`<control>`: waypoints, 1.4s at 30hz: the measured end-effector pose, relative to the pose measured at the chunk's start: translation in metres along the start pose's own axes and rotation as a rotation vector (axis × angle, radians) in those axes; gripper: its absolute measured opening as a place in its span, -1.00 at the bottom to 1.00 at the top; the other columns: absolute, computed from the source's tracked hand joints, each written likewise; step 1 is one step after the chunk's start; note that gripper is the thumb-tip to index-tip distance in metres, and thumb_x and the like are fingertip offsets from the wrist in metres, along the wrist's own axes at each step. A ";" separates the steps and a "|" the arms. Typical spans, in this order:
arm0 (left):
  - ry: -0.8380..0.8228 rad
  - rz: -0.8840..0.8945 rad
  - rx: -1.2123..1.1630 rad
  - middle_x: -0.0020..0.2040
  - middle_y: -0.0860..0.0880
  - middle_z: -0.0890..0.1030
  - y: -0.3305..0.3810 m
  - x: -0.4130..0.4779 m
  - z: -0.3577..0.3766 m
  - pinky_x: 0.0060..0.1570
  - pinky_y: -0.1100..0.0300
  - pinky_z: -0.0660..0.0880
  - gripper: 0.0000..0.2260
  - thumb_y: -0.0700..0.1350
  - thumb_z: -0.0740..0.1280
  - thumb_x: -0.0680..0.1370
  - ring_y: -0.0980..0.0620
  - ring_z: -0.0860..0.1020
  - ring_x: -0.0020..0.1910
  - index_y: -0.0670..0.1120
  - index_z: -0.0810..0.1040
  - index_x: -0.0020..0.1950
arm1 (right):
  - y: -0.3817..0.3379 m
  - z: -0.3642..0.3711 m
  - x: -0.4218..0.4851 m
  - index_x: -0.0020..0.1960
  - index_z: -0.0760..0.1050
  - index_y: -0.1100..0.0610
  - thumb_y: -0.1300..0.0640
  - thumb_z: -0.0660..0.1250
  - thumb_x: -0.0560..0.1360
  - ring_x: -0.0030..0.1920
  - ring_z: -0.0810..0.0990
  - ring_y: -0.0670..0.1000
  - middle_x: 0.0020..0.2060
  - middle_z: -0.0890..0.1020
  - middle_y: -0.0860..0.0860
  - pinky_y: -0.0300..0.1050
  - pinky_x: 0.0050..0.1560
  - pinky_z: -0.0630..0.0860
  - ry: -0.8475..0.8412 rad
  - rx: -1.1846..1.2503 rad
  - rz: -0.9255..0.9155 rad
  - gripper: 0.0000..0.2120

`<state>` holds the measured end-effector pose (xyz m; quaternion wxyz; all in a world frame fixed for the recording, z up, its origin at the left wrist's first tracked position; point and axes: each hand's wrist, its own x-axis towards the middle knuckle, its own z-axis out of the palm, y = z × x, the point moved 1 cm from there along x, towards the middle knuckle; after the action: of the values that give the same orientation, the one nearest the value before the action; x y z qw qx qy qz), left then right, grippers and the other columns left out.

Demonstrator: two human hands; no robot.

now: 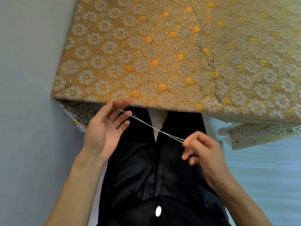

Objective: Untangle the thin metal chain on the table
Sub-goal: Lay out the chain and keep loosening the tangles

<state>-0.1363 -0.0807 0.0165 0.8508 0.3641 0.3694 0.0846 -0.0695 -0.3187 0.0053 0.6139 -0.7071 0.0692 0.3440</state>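
Observation:
A thin silver chain is stretched taut in the air over my lap, just below the table's front edge. It runs as two close strands from upper left to lower right. My left hand pinches its upper end between thumb and forefinger, palm turned up, the other fingers loose. My right hand pinches the lower end at the fingertips, its fingers curled. The table is covered with a gold floral lace cloth.
Another dark thin chain lies on the cloth at the right, ending in a clasp near the front edge. A small metal clasp or pendant lies at the table's left. My dark clothing fills the space below the hands.

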 end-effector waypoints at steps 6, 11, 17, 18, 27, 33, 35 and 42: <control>0.025 -0.058 -0.052 0.00 -0.03 0.63 0.008 -0.001 -0.005 -0.01 0.17 0.49 -0.78 -0.01 0.28 0.58 0.01 0.62 -0.10 -0.04 0.61 -0.20 | -0.001 -0.007 0.002 -0.36 0.58 0.01 0.17 0.37 0.35 -0.41 0.55 -0.02 -0.43 0.56 -0.03 -0.25 -0.45 0.42 0.044 -0.056 -0.115 -0.86; -0.037 -0.084 -0.060 -0.21 0.00 0.54 0.016 -0.001 -0.002 0.00 0.15 0.53 -0.76 -0.01 0.26 0.57 0.00 0.62 -0.12 -0.05 0.51 -0.27 | 0.001 -0.013 0.005 -0.34 0.60 0.02 0.33 0.40 0.51 -0.39 0.55 -0.03 -0.39 0.58 -0.04 -0.25 -0.42 0.45 0.018 -0.097 -0.141 -0.68; -0.084 -0.116 -0.028 -0.39 0.05 0.34 0.025 0.012 0.007 -0.31 0.26 0.46 -0.78 -0.05 0.22 0.63 0.10 0.39 -0.38 -0.08 0.57 -0.14 | 0.004 -0.010 0.004 -0.20 0.63 0.08 0.20 0.42 0.53 -0.34 0.59 -0.04 -0.34 0.61 -0.03 -0.23 -0.34 0.47 -0.035 -0.158 -0.150 -0.86; -0.091 -0.117 -0.001 -0.40 0.06 0.31 0.027 0.015 0.010 -0.36 0.27 0.42 -0.78 -0.06 0.22 0.63 0.11 0.34 -0.41 -0.09 0.60 -0.10 | 0.005 -0.010 0.003 -0.19 0.63 0.07 0.17 0.42 0.54 -0.32 0.60 -0.04 -0.34 0.62 -0.02 -0.23 -0.32 0.47 -0.050 -0.183 -0.154 -0.87; -0.222 -0.022 0.249 -0.42 0.04 0.22 0.066 0.043 0.039 -0.30 0.17 0.27 -0.72 -0.06 0.18 0.59 0.07 0.24 -0.44 -0.04 0.46 -0.31 | 0.003 -0.007 0.003 -0.13 0.57 0.04 0.11 0.34 0.60 -0.32 0.64 -0.02 -0.26 0.66 0.00 -0.14 -0.18 0.52 -0.073 -0.329 -0.179 -0.87; -0.176 0.043 0.554 -0.39 0.02 0.48 0.082 0.067 0.045 -0.24 0.21 0.47 -0.72 -0.14 0.20 0.65 0.07 0.51 -0.39 -0.11 0.55 -0.22 | -0.002 -0.006 0.004 -0.16 0.56 0.01 0.10 0.37 0.58 -0.33 0.64 -0.03 -0.30 0.67 -0.05 -0.29 -0.24 0.52 0.028 -0.362 -0.212 -0.86; -0.209 0.110 0.746 -0.36 0.04 0.58 0.090 0.075 0.045 -0.10 0.16 0.49 -0.78 -0.14 0.25 0.65 0.10 0.59 -0.33 -0.12 0.62 -0.12 | -0.004 -0.008 0.005 -0.17 0.57 -0.01 0.08 0.37 0.58 -0.31 0.64 -0.02 -0.30 0.67 -0.07 -0.31 -0.26 0.51 0.052 -0.397 -0.226 -0.86; -0.268 0.497 1.228 -0.21 0.03 0.70 0.119 0.072 0.081 -0.13 0.30 0.55 -0.84 0.00 0.35 0.60 0.10 0.64 -0.20 -0.02 0.70 -0.04 | -0.013 -0.009 0.013 -0.20 0.59 -0.08 0.04 0.44 0.52 -0.30 0.58 -0.06 -0.33 0.63 -0.14 -0.31 -0.28 0.45 0.103 -0.598 -0.380 -0.87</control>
<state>-0.0139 -0.0103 0.0946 0.4832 0.8631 0.1471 0.0066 -0.0494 -0.3196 0.0092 0.4287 -0.8721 -0.1364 0.1924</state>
